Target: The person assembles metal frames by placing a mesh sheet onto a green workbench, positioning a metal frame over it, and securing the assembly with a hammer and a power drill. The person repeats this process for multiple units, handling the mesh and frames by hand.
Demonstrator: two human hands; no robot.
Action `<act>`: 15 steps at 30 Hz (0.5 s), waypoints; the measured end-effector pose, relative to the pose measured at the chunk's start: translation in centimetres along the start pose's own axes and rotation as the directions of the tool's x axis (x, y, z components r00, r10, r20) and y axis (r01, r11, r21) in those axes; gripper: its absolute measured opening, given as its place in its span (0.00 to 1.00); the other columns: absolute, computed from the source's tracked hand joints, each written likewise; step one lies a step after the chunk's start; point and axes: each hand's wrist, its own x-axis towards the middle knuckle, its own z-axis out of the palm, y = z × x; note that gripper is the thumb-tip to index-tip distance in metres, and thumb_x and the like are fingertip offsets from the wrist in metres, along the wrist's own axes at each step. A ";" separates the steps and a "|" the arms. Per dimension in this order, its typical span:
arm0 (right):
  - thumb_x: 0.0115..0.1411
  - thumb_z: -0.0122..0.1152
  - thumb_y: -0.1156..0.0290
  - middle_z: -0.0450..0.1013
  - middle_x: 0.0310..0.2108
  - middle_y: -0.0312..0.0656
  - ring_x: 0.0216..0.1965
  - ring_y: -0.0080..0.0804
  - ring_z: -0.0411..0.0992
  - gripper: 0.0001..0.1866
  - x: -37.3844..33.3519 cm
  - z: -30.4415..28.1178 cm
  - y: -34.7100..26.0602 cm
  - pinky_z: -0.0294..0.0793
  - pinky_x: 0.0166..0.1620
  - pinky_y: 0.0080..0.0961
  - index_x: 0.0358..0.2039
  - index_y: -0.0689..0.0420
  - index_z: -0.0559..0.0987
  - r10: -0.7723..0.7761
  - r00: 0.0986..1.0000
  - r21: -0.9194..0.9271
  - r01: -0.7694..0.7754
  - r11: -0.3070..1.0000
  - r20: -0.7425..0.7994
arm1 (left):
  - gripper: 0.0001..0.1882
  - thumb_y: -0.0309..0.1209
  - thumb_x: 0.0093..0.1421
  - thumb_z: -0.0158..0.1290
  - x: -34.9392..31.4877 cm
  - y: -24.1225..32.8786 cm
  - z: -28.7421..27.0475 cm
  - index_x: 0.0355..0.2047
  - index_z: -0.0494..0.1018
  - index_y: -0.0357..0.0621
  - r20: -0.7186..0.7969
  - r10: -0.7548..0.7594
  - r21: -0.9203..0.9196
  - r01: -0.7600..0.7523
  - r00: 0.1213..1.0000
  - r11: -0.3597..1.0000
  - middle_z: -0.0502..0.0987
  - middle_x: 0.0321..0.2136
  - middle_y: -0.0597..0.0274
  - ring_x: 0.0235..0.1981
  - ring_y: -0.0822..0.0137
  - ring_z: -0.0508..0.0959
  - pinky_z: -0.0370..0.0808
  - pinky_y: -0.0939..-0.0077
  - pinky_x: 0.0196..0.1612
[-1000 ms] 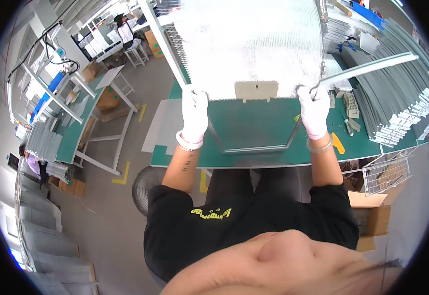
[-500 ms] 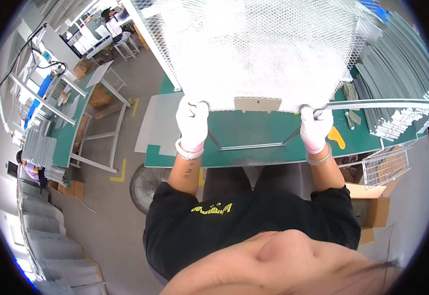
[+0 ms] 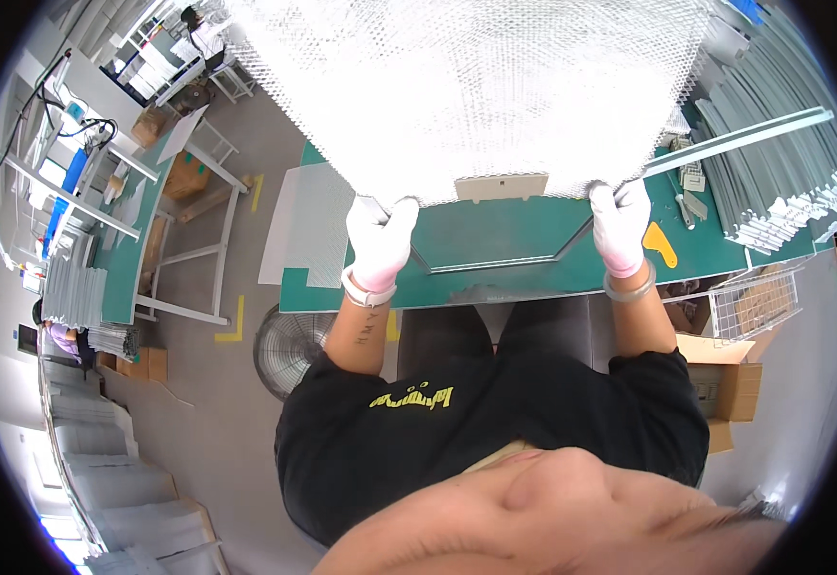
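A large sheet of shiny silver expanded mesh (image 3: 495, 105) is lifted in front of me over the green worktable. My left hand (image 3: 380, 240), in a white glove, grips its near left corner, fingers closed. My right hand (image 3: 619, 227), also gloved, pinches the near right corner. At the mesh's near edge, between my hands, is a flat beige piece (image 3: 502, 187). Below the sheet a thin grey rectangular frame (image 3: 490, 268) shows in part on the table; its far side is hidden by the mesh. A pale metal strip (image 3: 744, 142) slants away beyond my right hand.
The green table (image 3: 313, 295) carries a yellow scraper-like tool (image 3: 660, 245) and stacked grey metal strips (image 3: 763, 144) at right. A translucent sheet (image 3: 294, 220) overhangs its left edge. A floor fan (image 3: 289, 350) stands near my left arm; a wire basket (image 3: 754, 302) hangs at right.
The mesh sheet has shifted slightly and tilted in my hands. The pale strip at right now slants upward instead of lying nearly level. Both hands keep their hold.
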 end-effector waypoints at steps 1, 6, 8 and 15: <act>0.60 0.66 0.76 0.59 0.18 0.28 0.21 0.14 0.56 0.19 -0.1 -0.1 0.4 0.59 0.23 0.20 0.19 0.55 0.64 0.018 1.000 0.024 -0.018 1.000 0.008 | 0.06 0.15 0.57 0.57 -0.2 -0.4 0.0 0.28 0.71 0.37 0.001 0.015 0.005 -0.015 1.000 1.000 0.71 0.20 0.69 0.21 0.81 0.67 0.66 0.83 0.24; 0.59 0.64 0.79 0.65 0.22 0.30 0.23 0.14 0.60 0.11 0.6 -1.8 0.1 0.61 0.26 0.16 0.25 0.57 0.69 0.024 0.984 -0.023 -0.021 1.000 0.178 | 0.07 0.16 0.56 0.59 0.2 0.0 -0.9 0.26 0.71 0.36 0.105 -0.119 -0.093 0.129 0.987 0.987 0.72 0.22 0.68 0.25 0.78 0.71 0.69 0.82 0.28; 0.59 0.62 0.81 0.67 0.24 0.30 0.23 0.14 0.62 0.05 1.7 -2.0 -1.2 0.62 0.27 0.16 0.30 0.59 0.73 0.083 0.966 0.018 -0.090 0.996 0.246 | 0.05 0.16 0.56 0.58 0.6 -1.4 -2.6 0.31 0.73 0.35 0.224 -0.100 -0.032 0.110 0.969 0.993 0.74 0.27 0.66 0.29 0.77 0.73 0.70 0.80 0.32; 0.58 0.59 0.81 0.70 0.21 0.30 0.22 0.15 0.63 0.02 2.6 -0.2 -4.7 0.63 0.25 0.17 0.31 0.66 0.79 0.084 0.982 -0.023 -0.081 0.996 0.172 | 0.26 0.37 0.60 0.58 4.4 7.2 -1.2 0.53 0.65 0.34 -0.334 0.478 0.285 -0.397 0.812 0.873 0.73 0.48 0.48 0.50 0.56 0.75 0.70 0.61 0.56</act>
